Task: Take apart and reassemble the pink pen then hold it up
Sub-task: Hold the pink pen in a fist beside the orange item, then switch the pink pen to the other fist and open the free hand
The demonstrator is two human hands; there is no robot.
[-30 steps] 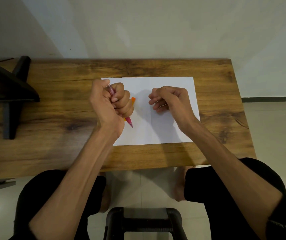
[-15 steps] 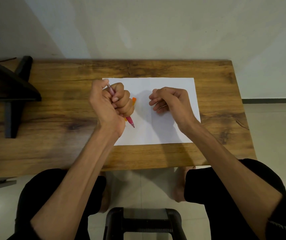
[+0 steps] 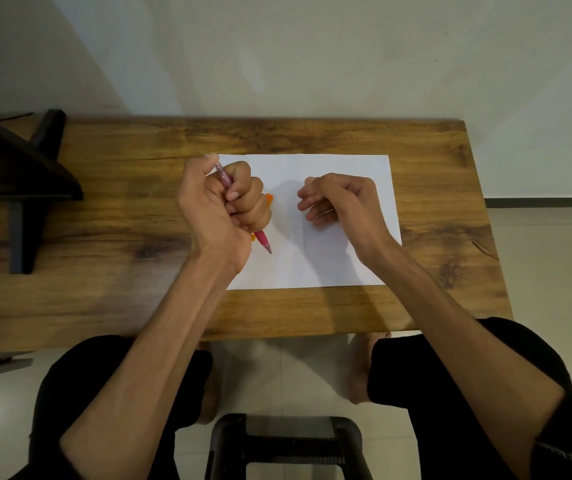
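My left hand (image 3: 222,209) is closed in a fist around the pink pen (image 3: 263,240), held above the white sheet of paper (image 3: 329,265). The pen's clear pink rear end sticks out above the fist by my thumb, and its pink grip and tip point down and right below the fist. My right hand (image 3: 341,202) hovers over the right half of the paper, fingers loosely curled, nothing visible in it. An orange pen (image 3: 269,199) lies on the paper, mostly hidden behind my left hand.
The wooden table (image 3: 104,258) carries the paper at its middle. A dark wooden stand (image 3: 21,188) occupies the table's left end. A wall runs behind the table. A black stool (image 3: 284,445) and my knees are below the front edge.
My left hand has tilted the pink pen slightly, its tip shifting a little to the right. My right hand has barely moved.
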